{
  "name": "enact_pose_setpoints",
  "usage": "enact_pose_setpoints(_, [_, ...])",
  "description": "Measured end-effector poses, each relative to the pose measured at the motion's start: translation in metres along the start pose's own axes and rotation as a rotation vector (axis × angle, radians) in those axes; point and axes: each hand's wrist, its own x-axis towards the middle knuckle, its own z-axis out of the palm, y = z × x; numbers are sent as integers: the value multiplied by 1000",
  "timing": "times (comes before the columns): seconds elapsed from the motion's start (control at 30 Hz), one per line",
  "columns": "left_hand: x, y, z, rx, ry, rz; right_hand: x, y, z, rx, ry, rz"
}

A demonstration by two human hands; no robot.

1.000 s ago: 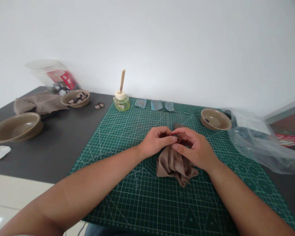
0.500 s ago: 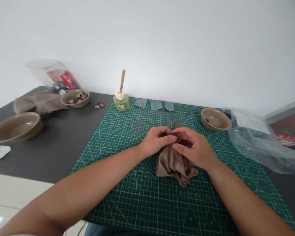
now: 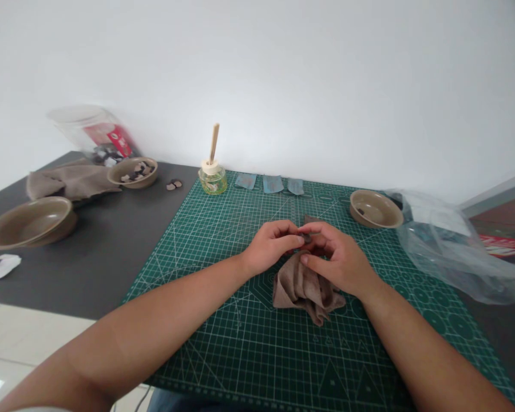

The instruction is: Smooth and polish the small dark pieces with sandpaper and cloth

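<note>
A small dark piece is pinched between the thumb and fingers of my left hand. Its exact kind is too small to make out. My right hand curls over the upper part of a crumpled brown cloth, its thumb resting on the folds. The right index fingertip meets the dark piece beside the left fingers. Both hands come together above the green cutting mat, on which the cloth lies bunched. Part of the cloth is hidden beneath my fingers.
On the right are a brown bowl with a small dark bit inside and a clear plastic bag. Behind stand a reed diffuser and several bluish patches. Leftward sit a bowl of pieces, another cloth and a larger bowl.
My right thumb has moved slightly down, away from the left thumb, widening the gap below the dark piece. My left thumb has shifted a little left. The cloth stays in place.
</note>
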Motion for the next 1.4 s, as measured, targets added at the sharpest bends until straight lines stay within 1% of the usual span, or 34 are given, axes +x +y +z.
enact_pose_setpoints(0.23, [1, 0, 0, -31, 20, -37, 1, -1, 2, 7, -13, 9])
enact_pose_setpoints(0.4, [1, 0, 1, -27, 39, -24, 0, 0, 0, 93, -22, 31])
enact_pose_setpoints(0.57, [1, 1, 2, -44, 56, -24, 1, 0, -2, 151, 16, 40])
enact_pose_setpoints(0.67, [1, 1, 2, -48, 65, -26, 1, 0, -2, 144, 67, 40])
enact_pose_setpoints(0.77, [1, 0, 1, -21, 73, 3, 2, 1, -3, 144, 116, 39])
enact_pose_setpoints(0.9, [1, -1, 1, 14, 55, 22, 2, 2, -2, 132, 161, 50])
enact_pose_setpoints(1.03, [0, 0, 0, 21, 32, 33, 3, 3, -2, 84, 181, 74])
enact_pose_setpoints(1.2, [0, 1, 0, -56, 28, -8, 3, 2, -3, 44, 208, 78])
enact_pose_setpoints(1.4, [0, 1, 0, -64, 38, -12, 3, 3, -4, -9, 196, 84])
